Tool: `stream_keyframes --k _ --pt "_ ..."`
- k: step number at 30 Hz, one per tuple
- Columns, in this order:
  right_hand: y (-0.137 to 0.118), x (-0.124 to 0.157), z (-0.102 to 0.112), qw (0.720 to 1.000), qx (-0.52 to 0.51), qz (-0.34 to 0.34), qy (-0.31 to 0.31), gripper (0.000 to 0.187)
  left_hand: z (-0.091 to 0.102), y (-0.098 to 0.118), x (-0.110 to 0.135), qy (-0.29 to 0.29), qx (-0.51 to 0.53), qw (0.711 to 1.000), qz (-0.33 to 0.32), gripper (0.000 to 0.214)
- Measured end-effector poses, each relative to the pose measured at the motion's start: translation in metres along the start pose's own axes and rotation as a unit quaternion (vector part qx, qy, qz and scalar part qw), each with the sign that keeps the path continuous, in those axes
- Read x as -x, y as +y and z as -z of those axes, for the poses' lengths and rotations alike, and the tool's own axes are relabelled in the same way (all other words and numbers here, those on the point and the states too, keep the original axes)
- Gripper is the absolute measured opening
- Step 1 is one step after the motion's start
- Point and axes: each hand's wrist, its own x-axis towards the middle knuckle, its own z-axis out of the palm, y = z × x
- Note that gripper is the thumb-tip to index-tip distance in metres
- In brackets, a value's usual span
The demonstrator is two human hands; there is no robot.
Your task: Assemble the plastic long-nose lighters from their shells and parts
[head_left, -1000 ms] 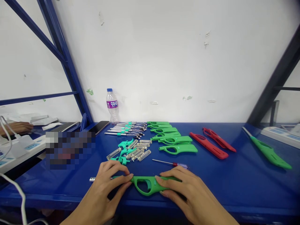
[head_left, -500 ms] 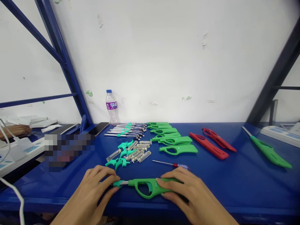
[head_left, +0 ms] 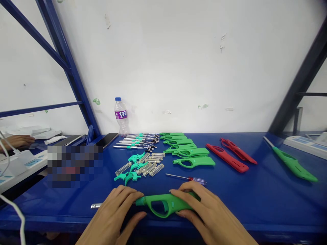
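A green utility lighter (head_left: 176, 203) lies lengthwise near the bench's front edge, its teal trigger showing inside the loop. My right hand (head_left: 201, 207) grips its handle, thumb below and fingers on top. My left hand (head_left: 120, 211) reaches over the metal tube (head_left: 95, 205), whose tip shows past the hand. Its index fingertip touches the teal collar (head_left: 140, 201), which sits against the green body. The left thumb is spread away below the collar. Beyond the hands lie a screwdriver (head_left: 186, 178), teal triggers (head_left: 132, 177) and clear fuel tanks (head_left: 156, 169).
Metal lighter tubes with wires (head_left: 138, 141) lie at the back beside several green shells (head_left: 195, 162). Red shells (head_left: 227, 158) and another green lighter (head_left: 293, 165) are rightward. A bottle (head_left: 122, 119) and phone (head_left: 108, 140) stand back left. A co-worker's hand (head_left: 19, 141) shows far left.
The teal collar has slid right along the metal tube, up against the green body. My left hand moved right with it, and its thumb has come away. My right hand keeps its grip.
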Motion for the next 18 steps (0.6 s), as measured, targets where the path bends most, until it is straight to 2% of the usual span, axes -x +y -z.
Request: stream_keyframes --k 4,9,13,18 --pt "-0.002 0.0 0.002 1.0 -0.027 -0.004 -0.011 0.042 -0.001 0.003 -0.002 0.023 -0.006 1.0 -0.01 0.028" --pt "0.0 0.005 0.001 1.0 -0.017 0.02 0.016 0.044 -0.001 0.002 -0.004 0.015 -0.047 0.997 -0.057 0.031" --pt "-0.001 0.006 0.006 0.998 -0.006 0.048 0.05 0.04 0.0 -0.004 0.007 0.011 -0.092 0.991 -0.093 0.027" --pt "-0.003 0.005 0.012 0.995 0.005 0.064 0.075 0.037 0.003 -0.007 0.02 -0.008 -0.138 0.984 -0.117 0.038"
